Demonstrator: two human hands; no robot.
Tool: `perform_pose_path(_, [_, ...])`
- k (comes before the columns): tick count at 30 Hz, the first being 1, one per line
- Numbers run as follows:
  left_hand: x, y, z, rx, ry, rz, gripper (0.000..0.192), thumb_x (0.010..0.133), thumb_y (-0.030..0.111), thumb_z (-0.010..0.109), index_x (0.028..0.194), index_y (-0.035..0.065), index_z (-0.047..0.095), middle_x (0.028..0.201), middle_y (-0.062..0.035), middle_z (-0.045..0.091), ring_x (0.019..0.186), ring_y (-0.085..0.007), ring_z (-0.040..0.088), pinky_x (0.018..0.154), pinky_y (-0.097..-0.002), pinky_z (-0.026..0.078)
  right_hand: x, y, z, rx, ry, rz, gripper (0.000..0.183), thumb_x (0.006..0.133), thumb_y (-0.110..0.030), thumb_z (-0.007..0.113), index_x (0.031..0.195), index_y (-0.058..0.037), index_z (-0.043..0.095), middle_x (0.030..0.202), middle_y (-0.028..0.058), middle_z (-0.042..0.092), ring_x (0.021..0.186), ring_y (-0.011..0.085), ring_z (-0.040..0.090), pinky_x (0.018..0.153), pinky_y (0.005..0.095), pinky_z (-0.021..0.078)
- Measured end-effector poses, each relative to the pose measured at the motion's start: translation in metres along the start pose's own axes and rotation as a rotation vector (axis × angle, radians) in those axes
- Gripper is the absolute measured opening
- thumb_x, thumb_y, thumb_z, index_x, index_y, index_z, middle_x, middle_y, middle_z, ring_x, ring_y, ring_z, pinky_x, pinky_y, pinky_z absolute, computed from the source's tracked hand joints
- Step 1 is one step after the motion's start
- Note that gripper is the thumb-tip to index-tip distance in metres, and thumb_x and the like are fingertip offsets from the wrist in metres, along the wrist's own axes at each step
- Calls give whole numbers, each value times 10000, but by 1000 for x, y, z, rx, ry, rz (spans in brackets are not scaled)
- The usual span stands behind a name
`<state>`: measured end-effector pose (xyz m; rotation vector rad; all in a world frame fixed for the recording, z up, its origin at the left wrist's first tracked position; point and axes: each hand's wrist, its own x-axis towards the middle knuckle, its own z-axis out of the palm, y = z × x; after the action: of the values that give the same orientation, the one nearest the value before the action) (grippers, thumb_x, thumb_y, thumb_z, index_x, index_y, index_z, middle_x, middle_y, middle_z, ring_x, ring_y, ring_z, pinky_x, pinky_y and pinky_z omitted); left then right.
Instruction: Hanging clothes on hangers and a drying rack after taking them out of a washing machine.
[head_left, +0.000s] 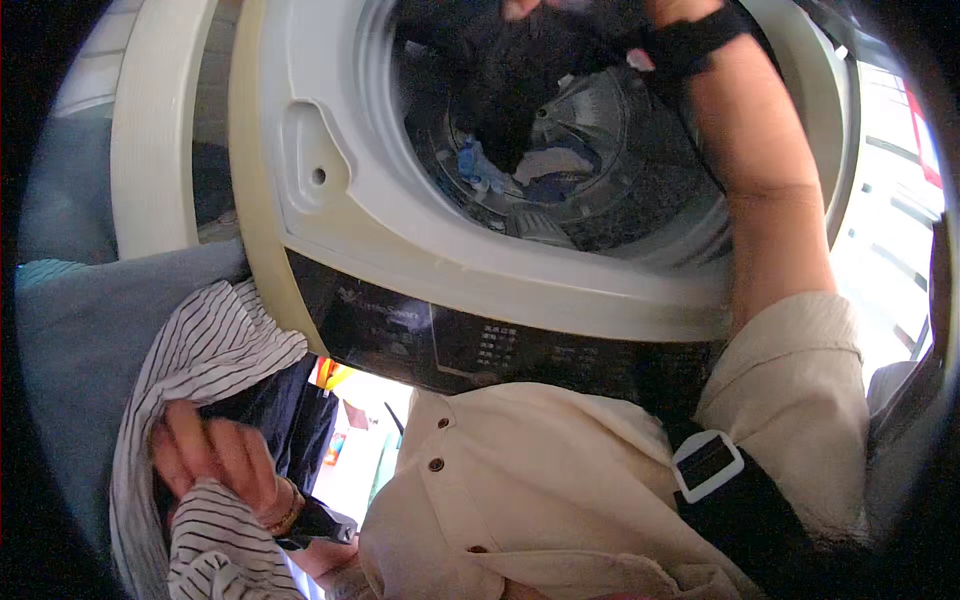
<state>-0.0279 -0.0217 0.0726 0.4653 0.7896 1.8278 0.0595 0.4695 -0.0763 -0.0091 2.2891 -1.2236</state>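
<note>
My left hand (217, 457), at the lower left, has its fingers curled on a white garment with dark stripes (199, 352), which hangs beside the washing machine's front edge. My right arm reaches over the opening of a top-loading washing machine (450, 255); at the top edge of the view only a small part of my right hand (519, 7) shows, next to dark cloth (510, 82) above the drum. What its fingers do is cut off. Inside the metal drum (637, 187) lie a light blue cloth piece (476, 166) and a pale cloth (553, 163).
The machine's dark control panel (487, 345) bears writing and lies close against my body. Grey-blue cloth (67, 330) spreads at the left, near a pale upright frame (154, 135). A dark bag or cloth (300, 420) hangs between my left hand and the machine.
</note>
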Motion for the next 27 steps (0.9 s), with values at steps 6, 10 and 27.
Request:
perform_pose_path(6, [-2, -31, 19, 807, 71, -79, 635, 860, 304, 743, 1320, -16, 446, 1144, -213, 574, 855, -295, 649, 708, -377, 563, -84, -120, 12, 167, 456, -325, 192, 861, -164, 704, 942, 10, 704, 707, -16, 649, 649, 102, 600, 593, 226, 482])
perform_pose_path(10, [12, -53, 37, 938, 189, -175, 1024, 758, 262, 845, 1502, -33, 206, 1376, -233, 466, 1054, -334, 629, 881, -395, 511, -54, -115, 47, 132, 514, -325, 203, 845, -170, 709, 959, -2, 702, 753, 5, 654, 689, 126, 609, 614, 250, 491])
perform_pose_path(27, [-56, -12, 13, 1190, 497, 53, 923, 698, 106, 832, 1434, -40, 294, 1384, -164, 478, 1142, -284, 579, 978, -381, 458, 102, 17, 106, -71, 192, 17, 295, 774, -197, 729, 1031, -56, 694, 950, 92, 676, 861, 232, 646, 704, 354, 527])
